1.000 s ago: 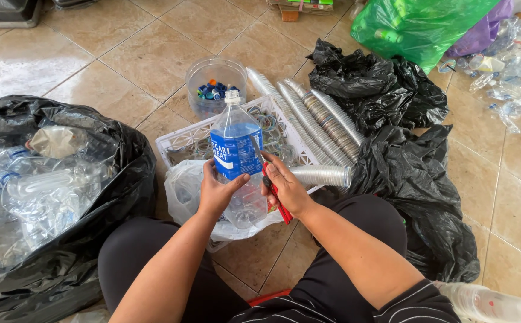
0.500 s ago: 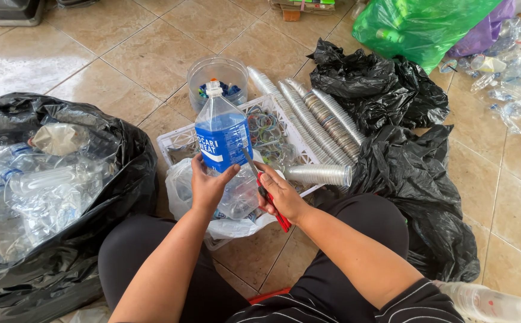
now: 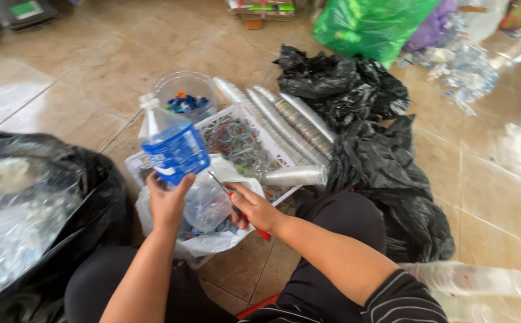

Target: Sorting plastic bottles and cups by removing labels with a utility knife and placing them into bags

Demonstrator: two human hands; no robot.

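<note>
Plastic bottle, label still on.
My left hand (image 3: 168, 203) holds the bottle (image 3: 180, 164); right hand (image 3: 254, 208) grips a red-handled cutter (image 3: 236, 206) beside it.

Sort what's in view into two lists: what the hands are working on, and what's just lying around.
In hand:
- clear plastic bottle with blue label, held by the left hand
- red-handled cutter, held by the right hand

Lying about:
- white crate
- stacked clear cups
- tub of caps
- black bags
- green bag
</note>
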